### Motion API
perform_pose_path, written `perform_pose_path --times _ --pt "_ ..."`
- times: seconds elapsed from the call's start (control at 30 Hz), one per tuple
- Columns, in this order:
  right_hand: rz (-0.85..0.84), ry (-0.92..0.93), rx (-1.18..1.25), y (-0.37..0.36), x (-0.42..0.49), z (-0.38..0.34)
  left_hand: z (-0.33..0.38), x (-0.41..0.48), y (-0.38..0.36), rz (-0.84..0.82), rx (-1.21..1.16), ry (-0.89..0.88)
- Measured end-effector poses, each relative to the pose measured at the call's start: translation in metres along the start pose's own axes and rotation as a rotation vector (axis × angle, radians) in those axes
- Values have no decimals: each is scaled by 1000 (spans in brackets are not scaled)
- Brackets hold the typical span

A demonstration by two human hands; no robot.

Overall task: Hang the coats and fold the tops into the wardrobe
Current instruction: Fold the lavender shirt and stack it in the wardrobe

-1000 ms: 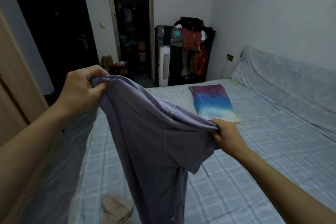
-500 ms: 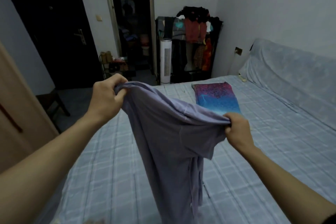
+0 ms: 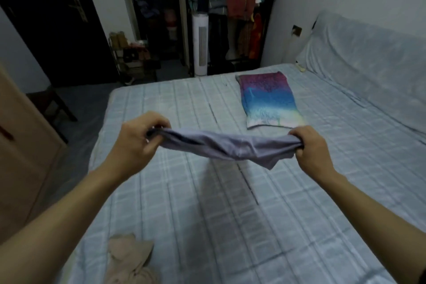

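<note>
One bunched lilac top [image 3: 230, 148], perhaps cotton

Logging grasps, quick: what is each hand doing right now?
Left hand: closed, gripping one end of the lilac top.
Right hand: closed, gripping the other end of it.

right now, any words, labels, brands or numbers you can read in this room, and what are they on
No text can be read anywhere in this view.
lilac top, gripped by the left hand and right hand: no print shows.
folded top: colour pattern only, no letters.
fan: no legible label.
rack: a teal mark on one garment, too blurred to read.
</note>
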State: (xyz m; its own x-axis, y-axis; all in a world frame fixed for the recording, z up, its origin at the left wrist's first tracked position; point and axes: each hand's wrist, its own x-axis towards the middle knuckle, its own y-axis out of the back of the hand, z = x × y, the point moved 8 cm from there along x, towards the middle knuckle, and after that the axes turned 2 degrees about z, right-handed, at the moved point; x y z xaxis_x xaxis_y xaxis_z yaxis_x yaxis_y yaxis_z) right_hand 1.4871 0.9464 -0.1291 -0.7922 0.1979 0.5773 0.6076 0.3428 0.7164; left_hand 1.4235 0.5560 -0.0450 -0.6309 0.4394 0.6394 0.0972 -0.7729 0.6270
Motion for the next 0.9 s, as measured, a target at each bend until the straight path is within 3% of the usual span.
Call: perform_pose_path --times 0.3,0.43,0.6,0.67,0.77,0.9 --pt "-359 -9 -140 -83 -239 8 -29 -238 -99 -461 -211 139" --pt "-516 65 -253 -111 -336 12 -28 -332 -137 -676 -186 126" --pt "-515 196 -424 -117 -370 10 -20 -410 -177 -817 -181 98" --pt "-472 274 -453 -120 -365 -2 -20 -433 -189 -844 -193 124" --pt "-464 530 -423 -145 -356 -39 -16 -457 -199 -825 -211 144" --pt "-638 852 -248 -216 -378 -101 -17 -477 -214 -815 -225 153"
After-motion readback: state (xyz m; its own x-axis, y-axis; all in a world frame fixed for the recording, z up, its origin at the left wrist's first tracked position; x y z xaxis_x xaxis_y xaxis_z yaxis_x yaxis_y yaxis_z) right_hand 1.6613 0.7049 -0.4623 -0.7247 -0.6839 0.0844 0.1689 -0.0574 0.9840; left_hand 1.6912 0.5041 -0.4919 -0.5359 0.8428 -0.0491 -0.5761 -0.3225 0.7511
